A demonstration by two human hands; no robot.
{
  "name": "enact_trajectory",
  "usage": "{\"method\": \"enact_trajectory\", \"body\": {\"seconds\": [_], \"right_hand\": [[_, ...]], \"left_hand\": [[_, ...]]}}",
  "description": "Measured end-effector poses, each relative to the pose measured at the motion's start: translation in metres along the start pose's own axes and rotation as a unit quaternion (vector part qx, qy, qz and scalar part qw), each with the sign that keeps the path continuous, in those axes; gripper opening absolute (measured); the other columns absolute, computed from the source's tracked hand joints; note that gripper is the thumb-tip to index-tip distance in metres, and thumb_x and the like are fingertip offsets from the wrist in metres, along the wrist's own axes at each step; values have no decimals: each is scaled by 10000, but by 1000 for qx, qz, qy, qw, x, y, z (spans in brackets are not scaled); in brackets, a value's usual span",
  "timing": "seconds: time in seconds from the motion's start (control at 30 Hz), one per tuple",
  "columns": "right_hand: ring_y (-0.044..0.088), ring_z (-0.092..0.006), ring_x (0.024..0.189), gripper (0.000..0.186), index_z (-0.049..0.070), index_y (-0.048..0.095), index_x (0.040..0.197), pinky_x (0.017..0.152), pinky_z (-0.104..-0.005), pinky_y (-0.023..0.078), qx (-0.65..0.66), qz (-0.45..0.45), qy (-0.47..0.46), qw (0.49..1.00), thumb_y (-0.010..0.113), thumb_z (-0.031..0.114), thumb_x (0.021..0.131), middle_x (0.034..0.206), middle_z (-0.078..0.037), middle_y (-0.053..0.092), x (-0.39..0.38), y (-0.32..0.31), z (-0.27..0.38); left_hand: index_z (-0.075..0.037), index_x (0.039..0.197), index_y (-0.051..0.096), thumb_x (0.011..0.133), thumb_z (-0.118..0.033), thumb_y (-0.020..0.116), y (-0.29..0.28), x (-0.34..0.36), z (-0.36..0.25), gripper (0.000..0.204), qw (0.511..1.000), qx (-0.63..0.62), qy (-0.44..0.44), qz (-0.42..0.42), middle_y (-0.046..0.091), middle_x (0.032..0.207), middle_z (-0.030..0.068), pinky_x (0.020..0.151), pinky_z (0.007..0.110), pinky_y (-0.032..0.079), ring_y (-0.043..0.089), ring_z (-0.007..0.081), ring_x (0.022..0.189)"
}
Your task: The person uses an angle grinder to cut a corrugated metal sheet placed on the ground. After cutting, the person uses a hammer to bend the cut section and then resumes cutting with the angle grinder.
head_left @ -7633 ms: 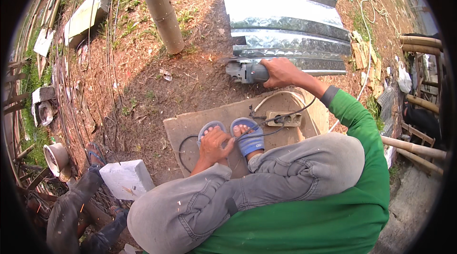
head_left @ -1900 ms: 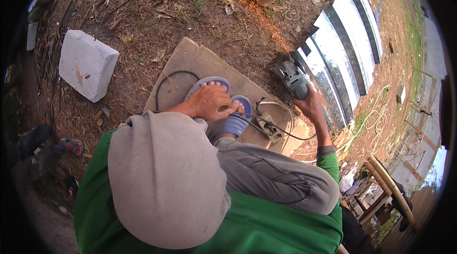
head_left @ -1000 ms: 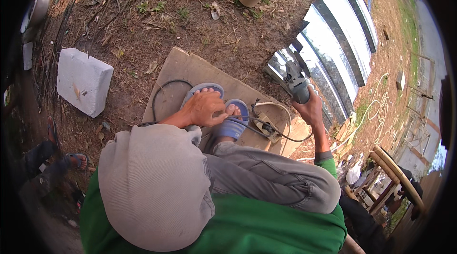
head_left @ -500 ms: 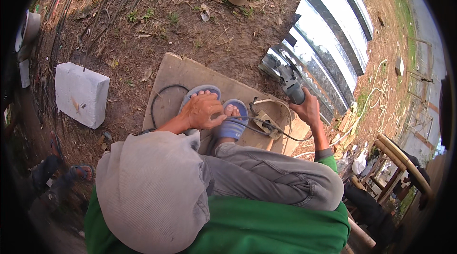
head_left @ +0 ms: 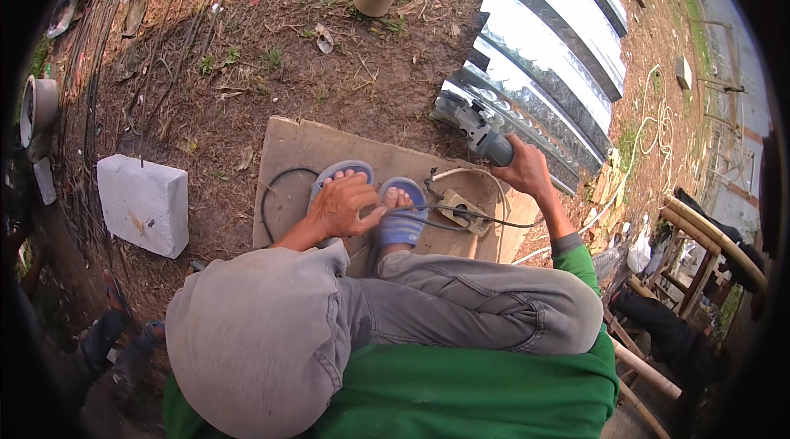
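Bare reddish dirt with dry leaves and sparse grass is seen all around, and a flat sheet of worn plywood (head_left: pixel 296 151) is laid on it as a sort of mat. On that plywood two feet in blue slide sandals (head_left: pixel 401 213) are planted. The left hand (head_left: pixel 344 207) is rested flat over the toes, fingers loosely spread, nothing held in it. Just past the plywood's far right corner, a grey angle grinder (head_left: pixel 477 133) is wrapped tight in the right hand (head_left: pixel 520 169), its head pressed to the edge of a stack of shiny corrugated metal sheets (head_left: pixel 547 52).

Risks, as judged from here: a black power cord (head_left: pixel 461 221) is looped across the plywood right by the feet and a plug block (head_left: pixel 458 210), so it could easily be snagged or nicked. Toes are left open in those sandals, close to a spinning disc and sharp ribbed sheet edges. One-handed hold means a kickback would be poorly controlled.

Left of the plywood, a chalky white block (head_left: pixel 144 204) sits, rough and square-cornered.
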State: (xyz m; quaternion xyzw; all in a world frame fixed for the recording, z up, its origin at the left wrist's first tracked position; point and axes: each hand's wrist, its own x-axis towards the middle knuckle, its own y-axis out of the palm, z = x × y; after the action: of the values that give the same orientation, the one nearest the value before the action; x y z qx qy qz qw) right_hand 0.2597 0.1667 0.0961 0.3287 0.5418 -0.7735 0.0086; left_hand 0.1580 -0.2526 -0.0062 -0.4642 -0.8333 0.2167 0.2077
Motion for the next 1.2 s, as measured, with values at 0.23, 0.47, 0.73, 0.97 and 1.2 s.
{"method": "enact_trajectory", "body": {"seconds": [0.23,0.47,0.73,0.97,1.2], "right_hand": [[802,-460,964,665,82,743,1286,868,-544,626,-19,49,-23,998,894,422,736,1026,-255,820,12,-9,-8],[811,-450,966,721,65,740,1334,889,-541,637,-18,64,-40,997,910,425,733,1050,-257,825,18,-14,-8],[810,-453,974,728,65,737,1339,892,-545,634,-21,70,-37,997,919,430,736,1049,-267,820,21,-11,-7],[801,-465,967,720,77,728,1339,873,-558,620,-28,72,-31,997,915,411,730,1033,-270,813,18,-10,-13],[793,-472,958,657,90,701,1300,849,-570,608,-9,-11,-28,1000,903,385,749,1031,-257,810,12,6,-9]], "left_hand": [[-113,801,718,908,-341,867,-3,-2,-2,292,1000,18,-16,8,627,840,76,758,441,510,634,281,847],[-111,794,717,909,-345,868,-3,-1,-2,302,1000,12,2,-19,632,823,81,744,446,515,642,281,857],[-119,796,727,914,-345,865,-3,0,-2,291,1000,5,-14,-5,645,827,71,739,441,522,649,270,862],[-126,813,744,921,-346,860,-8,1,-8,271,999,15,-27,10,648,832,72,762,438,526,656,275,858],[-118,829,753,924,-343,859,-6,2,-4,267,1000,-5,-11,0,644,819,75,767,447,530,658,285,846]]}}
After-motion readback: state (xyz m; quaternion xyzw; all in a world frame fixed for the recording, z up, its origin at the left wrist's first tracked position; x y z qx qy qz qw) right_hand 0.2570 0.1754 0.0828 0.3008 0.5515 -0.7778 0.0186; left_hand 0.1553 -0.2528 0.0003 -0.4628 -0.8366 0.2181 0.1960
